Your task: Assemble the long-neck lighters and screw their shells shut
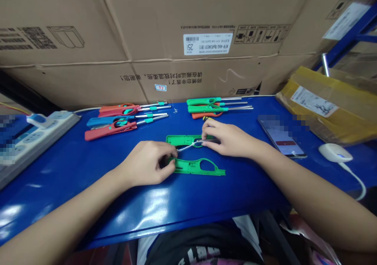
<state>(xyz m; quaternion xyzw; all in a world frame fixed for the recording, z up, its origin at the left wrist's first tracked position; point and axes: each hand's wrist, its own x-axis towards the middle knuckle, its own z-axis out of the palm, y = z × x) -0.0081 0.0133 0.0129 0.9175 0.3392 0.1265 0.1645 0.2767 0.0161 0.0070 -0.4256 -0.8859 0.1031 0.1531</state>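
Note:
Two green plastic lighter shell halves lie on the blue table (pixel 73 166). My left hand (pixel 147 162) is closed, pinching the left end of the near green shell half (pixel 200 166). My right hand (pixel 228 139) is closed on the far green shell half (pixel 182 140), fingers pressing at its right end. A thin silvery wire (pixel 186 148) runs between the two hands.
Red and blue long lighters (pixel 123 121) lie at back left, green and orange ones (pixel 215 105) at back centre. A white power strip (pixel 35 133) sits left, a phone (pixel 281 136) and white mouse (pixel 334 153) right. Cardboard boxes (pixel 176 33) wall the back; a yellow parcel (pixel 326 103) at right.

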